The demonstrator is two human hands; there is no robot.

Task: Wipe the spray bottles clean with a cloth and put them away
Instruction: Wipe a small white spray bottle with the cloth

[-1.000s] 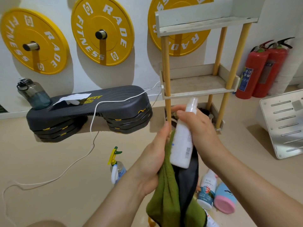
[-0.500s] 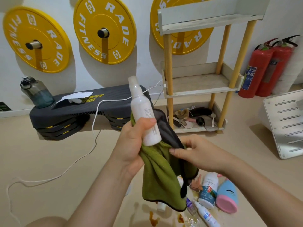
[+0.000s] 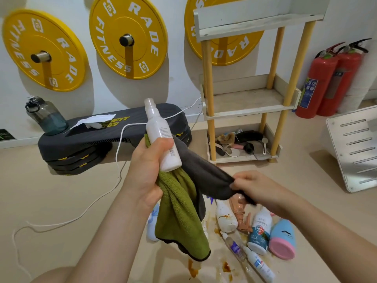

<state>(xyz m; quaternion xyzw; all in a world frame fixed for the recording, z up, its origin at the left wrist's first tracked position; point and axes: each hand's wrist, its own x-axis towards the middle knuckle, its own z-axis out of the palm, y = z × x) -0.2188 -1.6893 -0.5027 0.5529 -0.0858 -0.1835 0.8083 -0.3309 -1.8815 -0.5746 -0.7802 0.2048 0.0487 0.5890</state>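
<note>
My left hand (image 3: 146, 168) grips a white spray bottle (image 3: 161, 137) upright at centre, together with a fold of the green and dark grey cloth (image 3: 181, 213) that hangs below it. My right hand (image 3: 253, 186) pinches the cloth's dark grey corner and holds it out to the right. Several more bottles lie on the floor below my right arm: a stained white one (image 3: 225, 218), a white one with a blue label (image 3: 259, 231), a pink and blue one (image 3: 283, 240) and two small slim ones (image 3: 234, 247). Another bottle (image 3: 152, 225) is partly hidden behind the cloth.
A wooden shelf rack (image 3: 248, 107) stands against the wall, its middle shelf bare and its bottom shelf holding small items. A black step platform (image 3: 114, 137) with a water jug (image 3: 46, 117) stands left. Brown spill marks (image 3: 225, 266) spot the floor. Fire extinguishers (image 3: 326, 78) stand right.
The white bottle passed from my right hand to my left, which now holds it upright. My right hand took the cloth's grey corner and drew it out to the right.
</note>
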